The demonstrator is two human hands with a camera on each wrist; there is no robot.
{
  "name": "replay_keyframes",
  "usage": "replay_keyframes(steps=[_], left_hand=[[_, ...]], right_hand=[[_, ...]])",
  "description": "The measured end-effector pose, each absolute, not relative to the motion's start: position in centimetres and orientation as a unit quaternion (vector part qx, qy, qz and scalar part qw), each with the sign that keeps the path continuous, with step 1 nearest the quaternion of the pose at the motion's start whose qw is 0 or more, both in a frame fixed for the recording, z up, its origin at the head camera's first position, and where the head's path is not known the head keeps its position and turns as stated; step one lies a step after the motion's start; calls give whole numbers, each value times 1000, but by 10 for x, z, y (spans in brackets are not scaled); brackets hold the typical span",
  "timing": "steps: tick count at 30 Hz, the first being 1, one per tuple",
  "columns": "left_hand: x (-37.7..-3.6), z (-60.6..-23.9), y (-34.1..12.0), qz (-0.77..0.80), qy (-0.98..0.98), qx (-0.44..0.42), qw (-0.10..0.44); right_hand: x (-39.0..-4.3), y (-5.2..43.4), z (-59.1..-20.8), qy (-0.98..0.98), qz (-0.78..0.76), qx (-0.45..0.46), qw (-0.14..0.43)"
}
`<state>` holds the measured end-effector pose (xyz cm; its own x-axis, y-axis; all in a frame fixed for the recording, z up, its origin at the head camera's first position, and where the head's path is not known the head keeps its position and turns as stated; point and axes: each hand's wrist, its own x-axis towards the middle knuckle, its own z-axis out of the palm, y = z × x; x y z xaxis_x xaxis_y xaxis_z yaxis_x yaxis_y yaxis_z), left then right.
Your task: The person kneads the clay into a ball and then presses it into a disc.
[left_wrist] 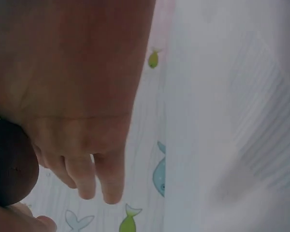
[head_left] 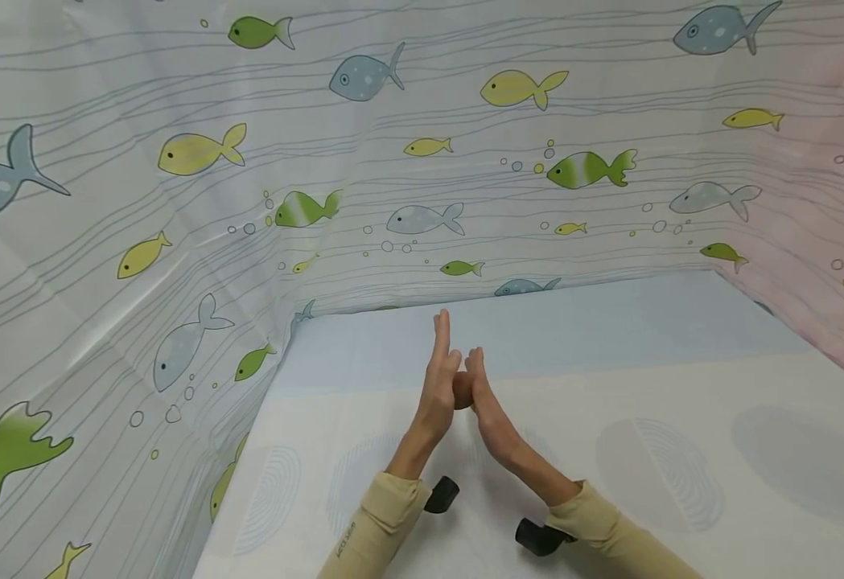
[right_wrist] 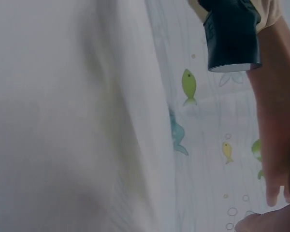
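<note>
Both hands stand upright over the middle of the white table (head_left: 646,450), palms facing each other. A small brown rounded lump (head_left: 463,391) is pressed between them. My left hand (head_left: 439,374) has straight fingers pointing up and away. My right hand (head_left: 490,410) leans against it, fingers also straight. In the left wrist view the left hand's palm (left_wrist: 87,96) fills the frame, and the dark brown lump (left_wrist: 9,164) sits at its lower left. The right wrist view shows only a bit of the right hand (right_wrist: 266,223) and the left forearm (right_wrist: 275,121).
A fish-print curtain (head_left: 393,161) walls the table at the back, left and right. Black wrist cameras (head_left: 442,494) (head_left: 537,536) sit under both beige sleeves. The table's cloth carries faint grey oval prints (head_left: 653,474).
</note>
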<state>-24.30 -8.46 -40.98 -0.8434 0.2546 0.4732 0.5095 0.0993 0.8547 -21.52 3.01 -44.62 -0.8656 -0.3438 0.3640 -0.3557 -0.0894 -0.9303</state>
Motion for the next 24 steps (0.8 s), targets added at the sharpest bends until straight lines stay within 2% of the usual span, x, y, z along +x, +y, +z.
replay_keyframes(steps=[11, 24], left_hand=[[-241, -435, -81, -623, -740, -250, 56], [-227, -447, -74, -620, -740, -261, 11]], right_hand=[[-216, 37, -429, -700, 670, 242, 46], [-233, 45, -438, -687, 695, 210, 42]])
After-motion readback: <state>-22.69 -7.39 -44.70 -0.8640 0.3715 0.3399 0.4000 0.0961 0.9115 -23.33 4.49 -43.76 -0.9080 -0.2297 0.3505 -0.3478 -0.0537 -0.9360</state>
